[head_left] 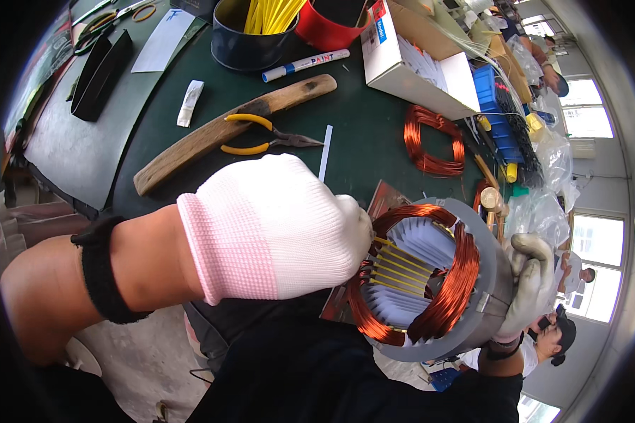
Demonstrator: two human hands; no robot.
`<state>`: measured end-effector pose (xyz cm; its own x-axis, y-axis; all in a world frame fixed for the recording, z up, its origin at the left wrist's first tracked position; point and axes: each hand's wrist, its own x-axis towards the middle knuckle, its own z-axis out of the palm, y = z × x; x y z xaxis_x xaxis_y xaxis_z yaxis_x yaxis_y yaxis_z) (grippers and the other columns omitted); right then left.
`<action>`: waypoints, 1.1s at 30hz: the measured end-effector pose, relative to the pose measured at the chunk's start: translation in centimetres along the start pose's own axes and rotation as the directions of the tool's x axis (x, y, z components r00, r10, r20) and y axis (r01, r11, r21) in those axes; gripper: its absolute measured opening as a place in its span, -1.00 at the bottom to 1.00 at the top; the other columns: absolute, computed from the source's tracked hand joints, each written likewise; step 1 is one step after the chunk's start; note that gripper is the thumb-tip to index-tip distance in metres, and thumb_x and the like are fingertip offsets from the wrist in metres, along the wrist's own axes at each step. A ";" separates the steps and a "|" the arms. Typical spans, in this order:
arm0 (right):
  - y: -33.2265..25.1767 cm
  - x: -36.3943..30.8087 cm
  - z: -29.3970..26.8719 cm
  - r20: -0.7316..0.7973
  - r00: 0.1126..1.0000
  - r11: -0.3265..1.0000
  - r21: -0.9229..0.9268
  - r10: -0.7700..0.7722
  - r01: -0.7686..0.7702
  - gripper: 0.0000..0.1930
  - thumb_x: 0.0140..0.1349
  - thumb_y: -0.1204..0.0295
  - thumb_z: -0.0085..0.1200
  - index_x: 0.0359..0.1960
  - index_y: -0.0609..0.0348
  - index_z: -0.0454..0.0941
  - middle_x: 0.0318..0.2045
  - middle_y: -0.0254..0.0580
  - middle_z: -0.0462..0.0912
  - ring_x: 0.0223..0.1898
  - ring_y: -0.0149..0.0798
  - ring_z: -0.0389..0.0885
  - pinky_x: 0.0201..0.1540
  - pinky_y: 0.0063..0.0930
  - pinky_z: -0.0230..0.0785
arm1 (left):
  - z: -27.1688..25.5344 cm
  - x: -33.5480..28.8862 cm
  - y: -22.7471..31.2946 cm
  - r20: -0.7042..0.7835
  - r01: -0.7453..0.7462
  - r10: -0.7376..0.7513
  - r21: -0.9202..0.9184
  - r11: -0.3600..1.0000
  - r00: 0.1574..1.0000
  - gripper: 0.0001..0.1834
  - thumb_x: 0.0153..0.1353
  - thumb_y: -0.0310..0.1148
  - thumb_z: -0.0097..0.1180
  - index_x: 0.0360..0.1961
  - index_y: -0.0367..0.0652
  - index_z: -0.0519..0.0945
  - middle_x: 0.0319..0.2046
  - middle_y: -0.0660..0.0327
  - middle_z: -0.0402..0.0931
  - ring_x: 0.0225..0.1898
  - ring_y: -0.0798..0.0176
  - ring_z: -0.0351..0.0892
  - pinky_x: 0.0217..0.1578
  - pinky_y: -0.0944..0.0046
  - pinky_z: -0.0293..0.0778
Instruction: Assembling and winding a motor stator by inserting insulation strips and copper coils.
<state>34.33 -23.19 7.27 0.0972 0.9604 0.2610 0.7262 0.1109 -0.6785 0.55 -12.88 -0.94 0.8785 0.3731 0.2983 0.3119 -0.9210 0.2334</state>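
Observation:
A motor stator (488, 296) with a grey metal shell is tilted so its bore faces me. Bundles of copper wire (450, 303) ring its opening, and white slot liners (423, 243) line the inside. Several thin yellow strips (402, 271) lie in the slots on the left. My right hand (533, 282), in a white glove, grips the shell from the right. My left hand (289, 222), in a white glove with a pink cuff, is closed at the upper left of the windings. The top yellow strip runs up to its fingertips, which are partly hidden.
Yellow-handled pliers (271, 134) rest across a curved wooden stick (183, 151) on the green table. Behind are a paint marker (305, 65), a dark tub (250, 42) of yellow strips and a white box (420, 67). A copper coil (434, 141) lies at right; other people are beyond.

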 end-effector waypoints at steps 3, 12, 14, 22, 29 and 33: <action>-0.7 -0.3 -0.3 -0.024 0.998 0.999 -0.014 0.051 -0.052 -0.71 0.34 0.58 -0.16 -0.04 0.37 0.60 -0.18 -0.28 0.53 -0.32 -0.52 0.31 -0.19 -0.59 0.23 | 0.6 0.7 -0.3 -0.051 -0.042 0.042 0.000 0.999 0.998 -0.64 0.12 -0.37 0.18 -0.05 -0.30 0.67 -0.56 0.25 0.52 -0.55 0.23 0.69 -0.59 0.27 0.56; -2.0 0.3 0.2 0.009 0.996 0.993 0.086 0.086 -0.086 -0.72 0.33 0.61 -0.12 -0.04 0.37 0.61 -0.13 -0.25 0.60 -0.23 -0.52 0.42 -0.10 -0.61 0.30 | -1.4 0.2 2.2 0.070 0.160 -0.150 -0.161 0.974 0.986 -0.78 0.16 -0.42 0.15 -0.20 -0.29 0.65 -0.48 0.10 0.61 -0.44 0.03 0.75 -0.47 0.12 0.64; -1.6 0.2 0.1 -0.020 0.996 0.996 0.030 0.085 -0.084 -0.73 0.34 0.59 -0.09 -0.03 0.37 0.61 -0.10 -0.23 0.63 -0.17 -0.47 0.51 -0.04 -0.58 0.35 | -0.7 1.0 2.3 0.062 0.163 -0.154 -0.175 0.971 0.986 -0.82 0.17 -0.42 0.14 -0.24 -0.28 0.63 -0.47 0.07 0.62 -0.42 -0.01 0.75 -0.44 0.08 0.65; -1.6 0.4 0.4 0.015 1.000 0.999 0.036 0.022 -0.022 -0.75 0.36 0.53 -0.04 -0.07 0.36 0.66 -0.12 -0.18 0.69 -0.07 -0.39 0.58 0.08 -0.51 0.38 | -1.4 0.0 2.6 0.071 0.217 -0.210 -0.128 0.968 0.975 -0.89 0.19 -0.40 0.16 -0.31 -0.20 0.63 -0.45 0.07 0.62 -0.41 -0.04 0.74 -0.43 0.04 0.62; -2.2 0.5 0.6 0.022 0.999 0.999 0.039 -0.024 0.023 -0.78 0.34 0.58 -0.02 -0.10 0.36 0.67 -0.15 -0.21 0.70 -0.08 -0.39 0.60 0.07 -0.52 0.38 | -1.3 0.2 3.7 0.065 0.226 -0.224 -0.018 0.974 0.972 -0.67 0.23 -0.41 0.13 0.03 -0.21 0.64 -0.44 0.16 0.59 -0.44 0.09 0.74 -0.49 0.11 0.59; -2.6 0.5 0.5 0.002 1.000 1.000 -0.004 0.026 -0.026 -0.77 0.28 0.61 -0.03 -0.13 0.37 0.66 -0.18 -0.20 0.67 -0.12 -0.40 0.57 0.04 -0.52 0.38 | -2.1 0.5 4.8 0.126 0.243 -0.255 0.102 0.965 0.959 -0.58 0.25 -0.38 0.11 0.13 -0.25 0.60 -0.40 0.19 0.61 -0.44 0.16 0.75 -0.54 0.14 0.56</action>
<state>32.18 -22.87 8.81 0.1145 0.9634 0.2422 0.7263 0.0852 -0.6821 1.75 -16.89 2.30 0.8081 0.5786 0.1102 0.5516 -0.8091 0.2028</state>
